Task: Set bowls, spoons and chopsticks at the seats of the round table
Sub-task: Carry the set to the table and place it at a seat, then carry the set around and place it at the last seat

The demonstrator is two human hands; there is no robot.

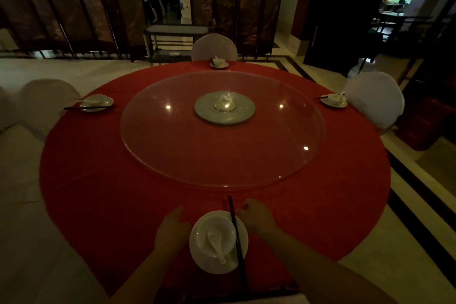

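Head cam: your left hand (172, 229) sits loose and empty beside the plate (240, 249). Your right hand (256, 217) is curled next to the chopsticks (236, 234), can't tell if it's pinching them. Bowl (216, 232) with spoon (216, 242) sits on the plate at the near edge of the round table (123, 192).
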